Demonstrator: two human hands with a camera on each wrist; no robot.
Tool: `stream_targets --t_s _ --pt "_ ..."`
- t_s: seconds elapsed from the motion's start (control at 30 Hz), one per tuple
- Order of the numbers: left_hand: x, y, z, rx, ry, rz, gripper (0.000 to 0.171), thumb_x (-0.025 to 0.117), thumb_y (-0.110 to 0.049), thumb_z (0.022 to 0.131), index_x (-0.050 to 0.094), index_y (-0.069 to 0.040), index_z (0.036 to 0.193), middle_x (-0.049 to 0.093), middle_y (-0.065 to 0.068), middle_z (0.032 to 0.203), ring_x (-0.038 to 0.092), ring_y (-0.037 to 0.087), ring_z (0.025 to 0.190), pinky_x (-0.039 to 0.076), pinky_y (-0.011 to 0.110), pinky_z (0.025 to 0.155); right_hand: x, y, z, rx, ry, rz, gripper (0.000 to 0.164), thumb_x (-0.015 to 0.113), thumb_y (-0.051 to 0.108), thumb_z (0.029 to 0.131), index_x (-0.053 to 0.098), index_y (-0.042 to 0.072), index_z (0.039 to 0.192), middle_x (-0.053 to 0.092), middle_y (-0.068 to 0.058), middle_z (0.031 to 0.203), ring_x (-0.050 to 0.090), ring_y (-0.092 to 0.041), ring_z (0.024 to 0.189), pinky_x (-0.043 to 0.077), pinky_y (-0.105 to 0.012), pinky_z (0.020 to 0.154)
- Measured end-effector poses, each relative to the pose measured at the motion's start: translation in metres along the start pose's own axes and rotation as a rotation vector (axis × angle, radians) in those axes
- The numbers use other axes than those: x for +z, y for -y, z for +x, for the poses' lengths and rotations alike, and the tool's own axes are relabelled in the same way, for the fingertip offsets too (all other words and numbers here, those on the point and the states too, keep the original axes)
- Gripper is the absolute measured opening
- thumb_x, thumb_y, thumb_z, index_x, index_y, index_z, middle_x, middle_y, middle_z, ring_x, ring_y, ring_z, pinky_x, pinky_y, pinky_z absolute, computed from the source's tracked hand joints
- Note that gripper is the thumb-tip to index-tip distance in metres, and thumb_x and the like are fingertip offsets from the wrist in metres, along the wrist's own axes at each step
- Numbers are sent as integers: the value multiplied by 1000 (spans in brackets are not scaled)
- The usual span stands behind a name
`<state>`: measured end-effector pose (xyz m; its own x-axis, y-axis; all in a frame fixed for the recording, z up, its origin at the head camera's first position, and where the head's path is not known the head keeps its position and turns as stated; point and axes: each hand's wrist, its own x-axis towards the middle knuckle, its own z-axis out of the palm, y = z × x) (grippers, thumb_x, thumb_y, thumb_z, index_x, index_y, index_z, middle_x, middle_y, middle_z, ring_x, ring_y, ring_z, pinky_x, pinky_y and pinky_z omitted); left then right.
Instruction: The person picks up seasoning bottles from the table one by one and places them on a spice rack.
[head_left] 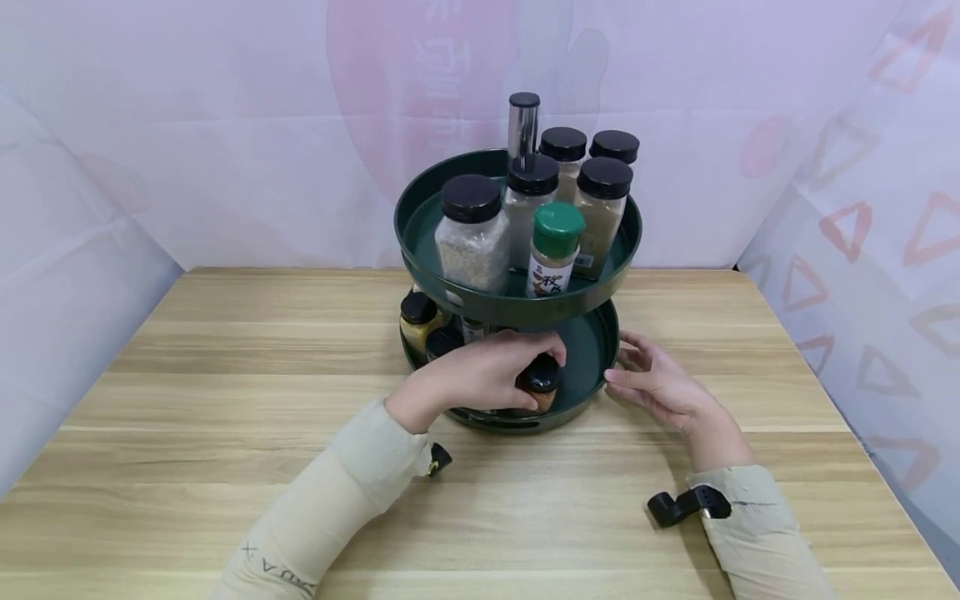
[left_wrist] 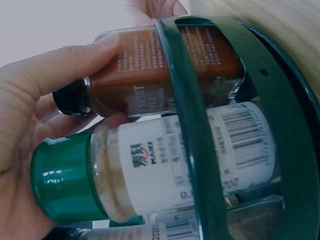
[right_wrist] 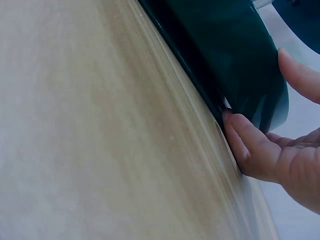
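Observation:
My left hand (head_left: 487, 371) reaches into the lower tray (head_left: 588, 354) of a dark green two-tier rack. Its thumb and fingers grip a clear spice jar of reddish-brown powder (left_wrist: 142, 70) near the black lid (head_left: 542, 373). In the left wrist view, the jar stands behind the tray's open rail (left_wrist: 187, 125), beside a green-capped shaker (left_wrist: 150, 167) with a white label. At the lower tray's right side, my right hand (head_left: 663, 387) touches the outer wall (right_wrist: 240, 65), thumb at the rim and fingertips low by the tabletop, fingers only slightly bent.
The upper tray (head_left: 517, 308) overhangs the left hand and carries several black-lidded jars, among them a large one (head_left: 472, 242), plus a green-capped bottle (head_left: 555, 250). A metal post (head_left: 523, 125) rises through it. A yellowish jar (head_left: 420, 321) stands at lower left. Wooden tabletop (head_left: 225, 400) surrounds the rack.

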<state>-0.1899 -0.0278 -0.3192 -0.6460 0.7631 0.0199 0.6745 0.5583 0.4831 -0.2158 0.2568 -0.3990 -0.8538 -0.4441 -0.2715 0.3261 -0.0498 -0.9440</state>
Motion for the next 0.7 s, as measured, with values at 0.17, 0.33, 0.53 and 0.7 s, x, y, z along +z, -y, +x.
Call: stream_targets --t_s 0.17,0.33,0.53,0.7 --pt "-1 -1 1 -27 42 -2 47 78 -17 87 54 -13 127 62 2 126 60 13 113 51 31 101 -1 -2 -1 1 2 7 89 58 -5 96 -5 7 159 3 -26 158 60 -7 101 56 -19 89" --pt "-1 -4 2 -27 65 15 47 77 -17 88 54 -12 128 62 2 126 60 13 114 51 31 101 -2 -2 -1 1 -9 3 88 57 -5 96 -3 8 159 5 -24 157 60 -6 99 56 -19 90" --pt "1 -6 -2 -23 51 67 48 75 -20 90 53 -14 133 61 0 127 59 11 112 51 29 101 -2 -1 0 4 -6 -14 88 58 -4 96 -3 8 159 3 -24 159 61 -6 100 56 -19 91" --pt "1 -7 -8 -26 29 146 57 74 -24 91 50 -15 142 57 2 138 56 13 124 49 29 105 -2 0 0 12 -9 -46 87 58 -1 97 -2 9 159 3 -25 160 59 -6 102 55 -19 92"
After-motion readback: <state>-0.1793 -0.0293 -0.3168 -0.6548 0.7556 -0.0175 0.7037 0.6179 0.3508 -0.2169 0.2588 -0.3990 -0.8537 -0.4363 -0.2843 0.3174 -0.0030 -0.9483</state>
